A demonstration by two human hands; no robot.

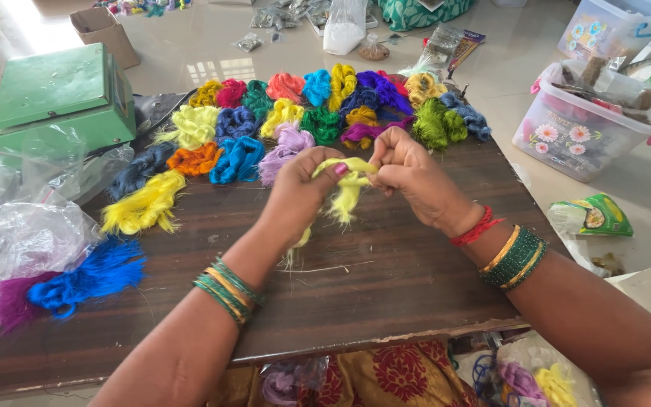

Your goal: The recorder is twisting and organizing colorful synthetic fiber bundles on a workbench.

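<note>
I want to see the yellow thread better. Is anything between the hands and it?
Nothing visible is. The left hand and right hand both pinch the yellow thread bundle directly, above the wooden board. The other coloured bundles lie farther back, apart from it.

Views: one only, from a camera worn on the person's head; no second view shares the scene.
Position: above and behind the near edge of the dark wooden bench (pixel 386 279), over the person's lap.
Facing: forward and steeply down, across the bench toward the pale tiled floor (pixel 212 45) beyond it.
Nearness: close; both forearms enter from the bottom edge, and the left hand (pixel 303 188) and right hand (pixel 412 173) meet near the frame's centre.
Reach: the far floor fills the top; the green metal box (pixel 58 98) sits at the left edge, the clear plastic tub (pixel 589 124) at the right.
</note>
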